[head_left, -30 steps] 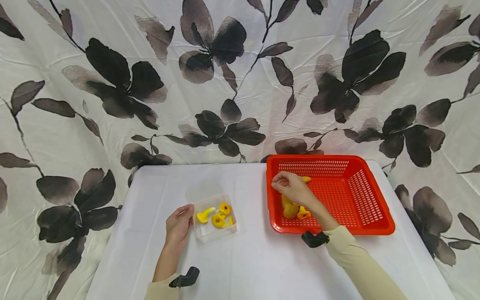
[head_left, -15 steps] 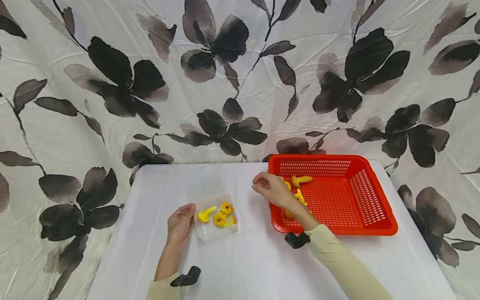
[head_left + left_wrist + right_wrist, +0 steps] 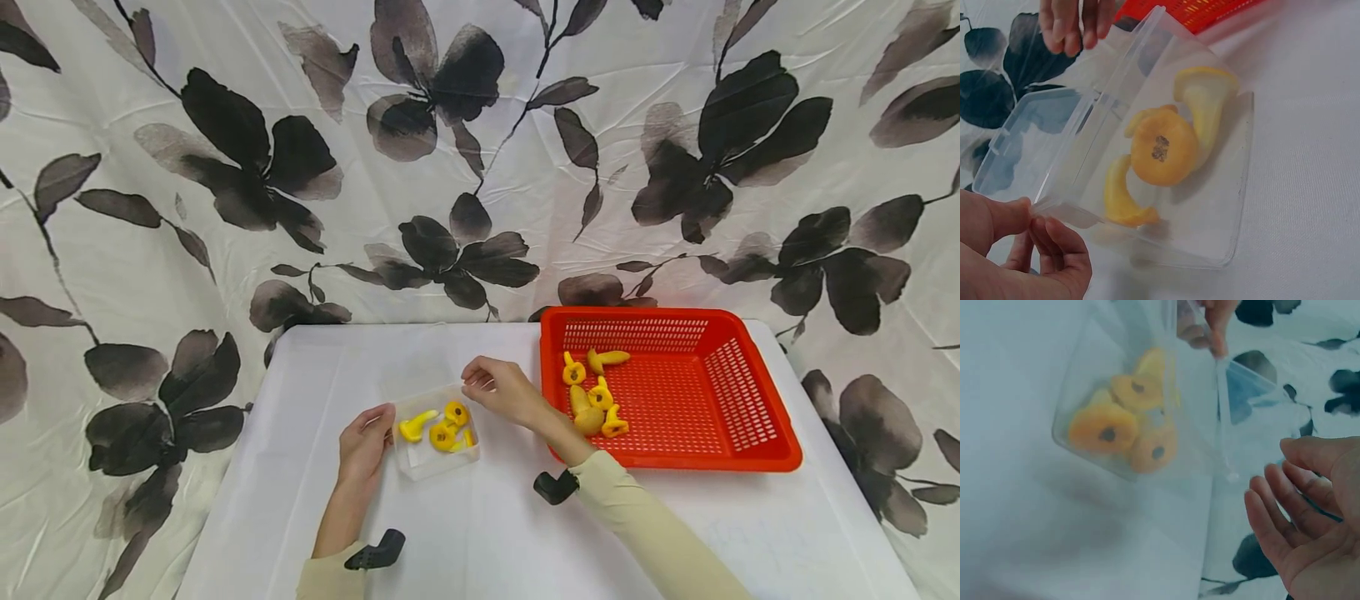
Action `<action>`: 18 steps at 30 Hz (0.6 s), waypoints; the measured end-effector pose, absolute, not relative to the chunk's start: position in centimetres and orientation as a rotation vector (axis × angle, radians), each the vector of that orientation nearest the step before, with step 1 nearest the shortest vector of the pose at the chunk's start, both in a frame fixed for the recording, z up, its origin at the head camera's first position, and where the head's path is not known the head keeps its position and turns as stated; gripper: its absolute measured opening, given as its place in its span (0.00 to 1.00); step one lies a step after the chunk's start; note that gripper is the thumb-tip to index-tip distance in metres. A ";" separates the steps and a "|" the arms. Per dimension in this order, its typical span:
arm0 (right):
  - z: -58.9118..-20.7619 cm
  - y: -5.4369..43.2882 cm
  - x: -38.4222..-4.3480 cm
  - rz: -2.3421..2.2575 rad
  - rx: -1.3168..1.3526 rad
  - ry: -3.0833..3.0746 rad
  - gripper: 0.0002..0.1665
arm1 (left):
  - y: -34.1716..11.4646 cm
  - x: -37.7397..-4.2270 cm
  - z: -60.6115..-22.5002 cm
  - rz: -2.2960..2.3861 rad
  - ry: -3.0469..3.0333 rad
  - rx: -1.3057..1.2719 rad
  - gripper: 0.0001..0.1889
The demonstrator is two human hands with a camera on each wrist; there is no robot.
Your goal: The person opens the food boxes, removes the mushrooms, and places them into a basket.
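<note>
A clear plastic box [image 3: 441, 468] stands on the white table with several yellow mushrooms [image 3: 444, 437] inside. Its hinged lid [image 3: 1034, 134] lies folded back in the left wrist view. With thumb and fingers my left hand [image 3: 365, 446] pinches the box's left edge; the left wrist view shows the thumb on the rim near the hinge. My right hand [image 3: 502, 390] hovers by the box's far right corner. In the right wrist view its fingers [image 3: 1297, 509] are loosely bent, with nothing between them and the thumb.
To the right, a red perforated basket [image 3: 750, 454] holds several more yellow mushrooms [image 3: 588, 419] along its left side. Behind the table [image 3: 465, 542] hangs a white cloth [image 3: 525, 275] with dark flowers. A black wrist device [image 3: 556, 487] sits on the right forearm.
My right hand has moved left, out from over the red basket, to the box's far right corner. The left hand keeps its hold on the box.
</note>
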State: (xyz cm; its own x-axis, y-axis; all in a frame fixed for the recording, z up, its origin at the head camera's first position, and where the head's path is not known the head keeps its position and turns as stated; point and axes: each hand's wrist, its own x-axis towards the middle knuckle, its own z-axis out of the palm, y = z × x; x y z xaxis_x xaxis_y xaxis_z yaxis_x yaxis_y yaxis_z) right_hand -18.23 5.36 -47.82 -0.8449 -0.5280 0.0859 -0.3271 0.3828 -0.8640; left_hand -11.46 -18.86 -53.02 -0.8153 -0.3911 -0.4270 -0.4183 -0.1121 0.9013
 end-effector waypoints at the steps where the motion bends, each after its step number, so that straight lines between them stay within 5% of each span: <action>1: -48.0 5.0 -18.2 -1.446 -0.779 2.429 0.12 | -18.8 -11.5 -53.0 2.132 2.075 -0.946 0.21; 18: -50.2 -0.1 -17.1 -1.282 -0.894 2.378 0.14 | -18.9 -11.4 -52.9 2.146 2.047 -0.941 0.22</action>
State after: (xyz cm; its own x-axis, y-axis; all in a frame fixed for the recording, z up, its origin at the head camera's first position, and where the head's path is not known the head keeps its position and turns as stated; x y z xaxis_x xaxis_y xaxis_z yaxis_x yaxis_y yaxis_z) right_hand -17.11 -0.13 -50.23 -0.7635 -0.6449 0.0335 -0.3824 0.4096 -0.8282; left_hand -11.43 -18.88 -52.94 -0.8166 -0.3771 -0.4371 -0.4187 -0.1343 0.8981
